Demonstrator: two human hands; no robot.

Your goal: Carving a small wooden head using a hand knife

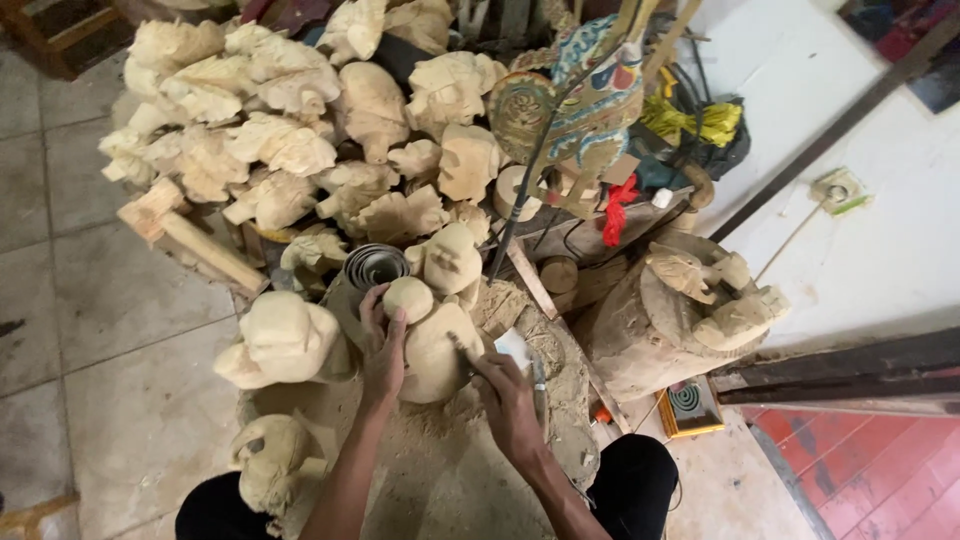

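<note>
- Far left, pale floor tiles (110,300) lie bare beside the work; a wooden mallet (185,235) rests on its side at the foot of the heap, its handle pointing towards the person
- Above it a heap of rough carvings (280,130) is piled loosely, pale and unpainted; stacked rather than set out, which reads as stock kept back from the working spot
- A rounded carved block (285,340) sits just left of the hands, and another small carved piece (270,460) lies by the person's left knee; both near, neither touched
- The left hand (383,345) is wrapped about the neck of the wooden figure (430,340), fingers curled shut on it below the round head; the grip seems meant to keep the piece upright and steady
- The wooden figure stands on a sawdust-covered stump (520,420) that serves as the surface, between the knees, close under the eyes
- The right hand (508,400) is closed round a carving tool (470,355), its tip laid against the figure's shoulder; a small white square (512,347) lies just beside that hand
- Behind stands a painted carving (590,90) in blue and gold
- To the right a second log (660,320) carries two carved pieces; a small orange box (690,408) sits at its foot
</note>
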